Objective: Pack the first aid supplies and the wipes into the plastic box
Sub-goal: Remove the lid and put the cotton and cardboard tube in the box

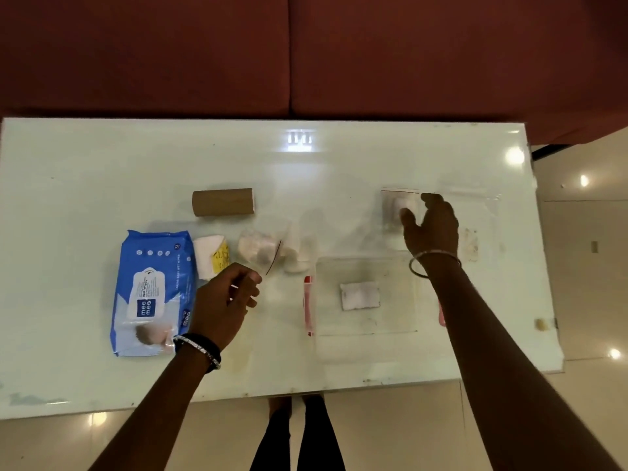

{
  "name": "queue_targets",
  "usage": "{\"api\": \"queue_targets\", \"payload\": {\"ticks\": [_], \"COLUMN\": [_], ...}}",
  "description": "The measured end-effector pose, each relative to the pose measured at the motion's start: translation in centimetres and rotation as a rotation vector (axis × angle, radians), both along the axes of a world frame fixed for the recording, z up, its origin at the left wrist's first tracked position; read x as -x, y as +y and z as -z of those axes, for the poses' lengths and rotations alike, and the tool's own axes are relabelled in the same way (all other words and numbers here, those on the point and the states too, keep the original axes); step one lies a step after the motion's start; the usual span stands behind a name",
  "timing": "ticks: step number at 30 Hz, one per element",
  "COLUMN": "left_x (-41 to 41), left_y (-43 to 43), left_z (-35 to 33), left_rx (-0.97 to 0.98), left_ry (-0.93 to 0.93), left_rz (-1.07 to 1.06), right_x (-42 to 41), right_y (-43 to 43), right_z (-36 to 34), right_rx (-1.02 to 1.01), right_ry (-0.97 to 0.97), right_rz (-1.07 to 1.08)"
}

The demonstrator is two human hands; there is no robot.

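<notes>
A blue pack of wet wipes (153,290) lies at the left of the glass table (102,171). Beyond it is a brown bandage roll (222,202), and beside it a white and yellow packet (210,254). My left hand (227,297) is curled, pinching the near corner of a clear bag of cotton (260,248). Loose cotton balls (295,263) sit right of the bag. The clear plastic box (401,321) stands open in front of me with a white gauze pad (360,295) inside. My right hand (431,226) is spread beyond the box, its thumb touching a small zip pouch (396,203).
A clear lid-like sheet (475,212) lies at the far right of the table, near its edge. A maroon sofa (306,56) runs along the far side. My legs show below the near table edge, on a glossy tiled floor.
</notes>
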State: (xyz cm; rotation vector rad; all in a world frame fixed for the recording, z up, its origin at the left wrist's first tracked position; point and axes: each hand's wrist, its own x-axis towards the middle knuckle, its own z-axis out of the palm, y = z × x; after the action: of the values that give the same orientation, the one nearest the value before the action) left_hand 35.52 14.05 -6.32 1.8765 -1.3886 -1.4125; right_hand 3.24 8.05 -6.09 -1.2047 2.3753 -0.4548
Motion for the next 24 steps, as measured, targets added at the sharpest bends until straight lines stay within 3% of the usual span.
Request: {"api": "queue_targets", "payload": {"ticks": [4, 8, 11, 16, 18, 24], "left_x": [-0.1, 0.0, 0.2, 0.8, 1.0, 0.9], "left_y": [-0.4, -0.8, -1.2, -1.8, -2.1, -3.9], "left_z": [0.3, 0.8, 1.0, 0.8, 0.6, 0.5], "left_rx": [0.039, 0.019, 0.043, 0.085, 0.144, 0.261], "left_ry": [0.006, 0.02, 0.007, -0.057, -0.131, -0.386], "left_rz": [-0.06, -0.125, -0.129, -0.11, -0.084, 0.114], "right_x": [-0.6, -1.0, -1.4, -4.1, -5.8, -9.7], "right_y": [-4.1, -4.9, -5.0, -2.0, 1.0, 9.0], "right_z": [2.3, 3.6, 2.7, -2.9, -5.2, -5.2], "right_rx": [-0.342, -0.396, -0.303, 0.218, 0.316, 0.125], "right_ry": [-0.037, 0.08, 0.047, -0.197, -0.282, -0.394], "right_rz": [0.073, 0.1, 0.116, 0.187, 0.228, 0.293]}}
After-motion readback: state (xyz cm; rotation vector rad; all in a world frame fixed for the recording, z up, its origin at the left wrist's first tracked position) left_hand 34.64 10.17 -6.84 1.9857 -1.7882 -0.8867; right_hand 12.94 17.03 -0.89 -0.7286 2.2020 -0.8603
